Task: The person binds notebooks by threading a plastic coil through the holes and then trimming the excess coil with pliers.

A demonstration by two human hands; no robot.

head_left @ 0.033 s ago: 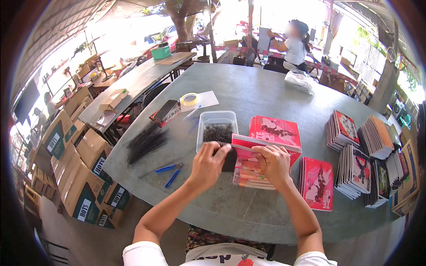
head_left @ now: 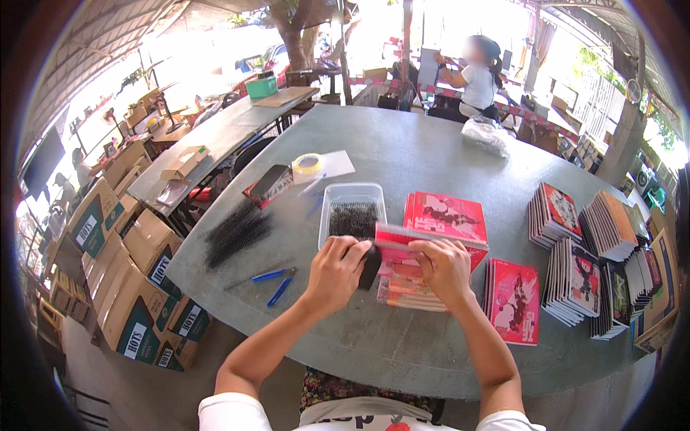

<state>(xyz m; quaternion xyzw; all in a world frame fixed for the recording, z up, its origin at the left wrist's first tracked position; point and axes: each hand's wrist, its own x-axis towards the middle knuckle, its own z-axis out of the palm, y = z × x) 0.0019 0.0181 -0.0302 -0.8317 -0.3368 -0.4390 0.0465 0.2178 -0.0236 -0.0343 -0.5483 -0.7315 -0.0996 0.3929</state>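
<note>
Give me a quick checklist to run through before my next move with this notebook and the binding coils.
1. Both hands on the work: ok; left hand and right hand grip the red notebook.
2. Black piece under the left fingers: cannot tell if seated.
3. Coil supply: ok; clear tray holds black coils, and a loose coil pile lies to its left.
4. Blue pens clear of hands: ok.
5. Finished stacks apart from the work: ok.
</note>
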